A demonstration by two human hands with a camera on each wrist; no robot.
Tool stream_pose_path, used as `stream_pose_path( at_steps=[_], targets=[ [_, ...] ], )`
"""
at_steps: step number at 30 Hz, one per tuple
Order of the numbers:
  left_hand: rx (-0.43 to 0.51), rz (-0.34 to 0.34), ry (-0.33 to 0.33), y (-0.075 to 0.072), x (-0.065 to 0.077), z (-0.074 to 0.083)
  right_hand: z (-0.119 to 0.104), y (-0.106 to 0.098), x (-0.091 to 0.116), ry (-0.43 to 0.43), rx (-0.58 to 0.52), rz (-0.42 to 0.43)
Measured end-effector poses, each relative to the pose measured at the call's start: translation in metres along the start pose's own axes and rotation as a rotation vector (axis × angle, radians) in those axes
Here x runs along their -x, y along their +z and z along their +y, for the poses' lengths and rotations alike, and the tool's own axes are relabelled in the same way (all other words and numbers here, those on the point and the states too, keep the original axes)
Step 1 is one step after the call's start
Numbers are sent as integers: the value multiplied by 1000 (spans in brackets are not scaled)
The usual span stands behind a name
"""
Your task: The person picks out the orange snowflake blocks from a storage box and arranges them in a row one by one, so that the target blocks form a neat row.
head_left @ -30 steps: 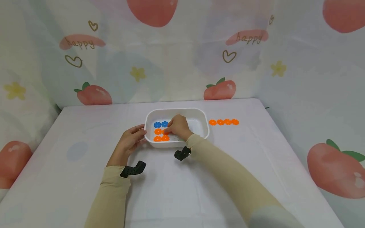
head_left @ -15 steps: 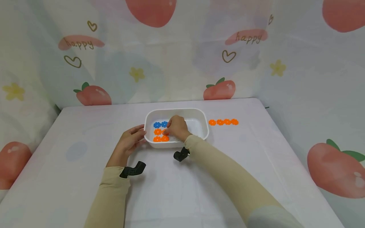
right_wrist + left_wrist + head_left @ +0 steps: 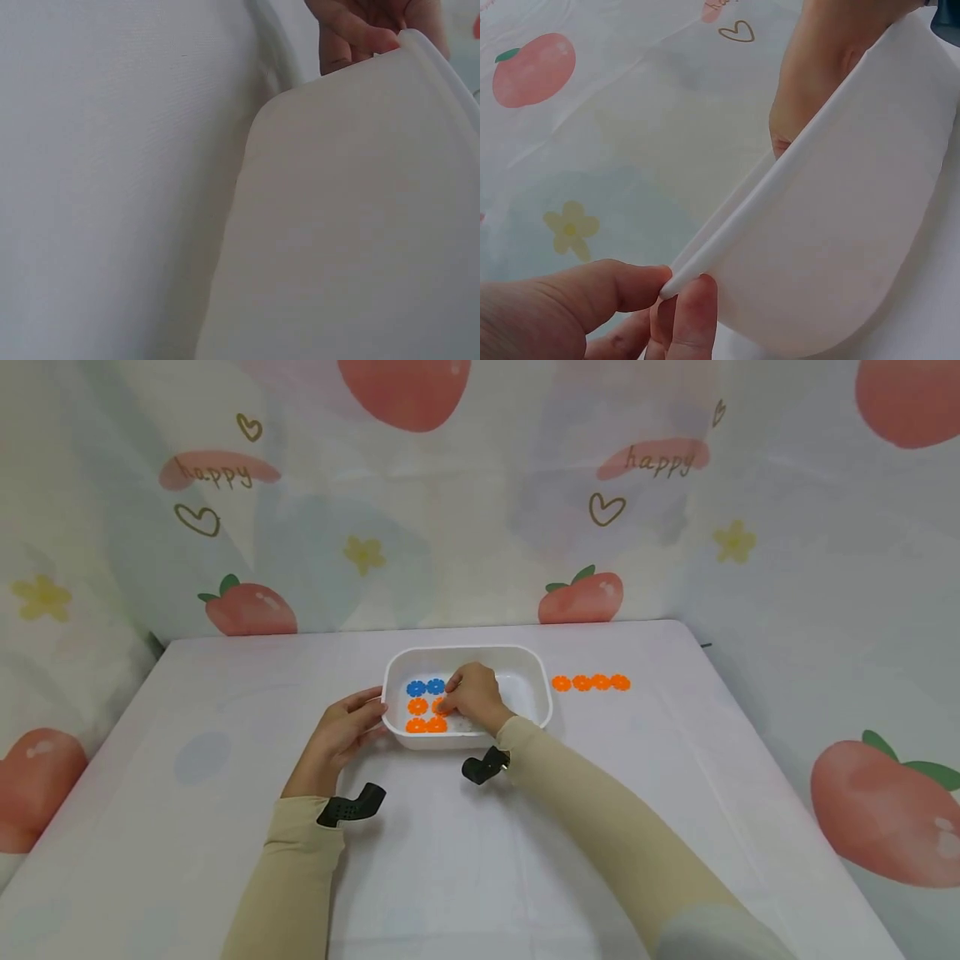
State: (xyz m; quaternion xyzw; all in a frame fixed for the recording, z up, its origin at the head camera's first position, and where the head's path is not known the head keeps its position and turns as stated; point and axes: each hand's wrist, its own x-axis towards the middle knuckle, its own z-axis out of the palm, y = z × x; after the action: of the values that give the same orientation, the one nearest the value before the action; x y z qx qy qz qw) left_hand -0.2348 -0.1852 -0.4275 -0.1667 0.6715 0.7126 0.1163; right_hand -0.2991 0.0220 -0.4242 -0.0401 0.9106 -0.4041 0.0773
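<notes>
A white plastic tub stands on the table, its left end held by my left hand. In the left wrist view, thumb and fingers pinch the tub's rim. Inside the tub, my right hand reaches down with thumb and forefinger on an orange flower-shaped plastic disc, partly covered by the fingers. Left of that disc lies another orange disc, with a linked orange pair in front and a blue pair behind. The tub wall hides the right fingertips in both wrist views.
Right of the tub, a row of several orange discs lies on the white tablecloth. A patterned cloth backdrop rises behind the table's far edge. Each wrist carries a black camera mount.
The orange disc at my right fingertips has shifted slightly right, widening the gap to its neighbour. My left hand keeps its hold on the rim, and the tub stays in place.
</notes>
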Motion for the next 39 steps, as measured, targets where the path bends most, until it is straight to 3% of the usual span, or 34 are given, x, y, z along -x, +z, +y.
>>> stream_pose_path(
  at_steps=[14,26,39],
  targets=[
    [-11,-4,0,0,1,-1,17,-9,-2,22,-24,6],
    [-6,-7,-10,1,2,-2,27,-26,4,93,-95,-40],
    [13,-2,-14,1,1,1,35,-43,5,55,-60,-111]
  ],
)
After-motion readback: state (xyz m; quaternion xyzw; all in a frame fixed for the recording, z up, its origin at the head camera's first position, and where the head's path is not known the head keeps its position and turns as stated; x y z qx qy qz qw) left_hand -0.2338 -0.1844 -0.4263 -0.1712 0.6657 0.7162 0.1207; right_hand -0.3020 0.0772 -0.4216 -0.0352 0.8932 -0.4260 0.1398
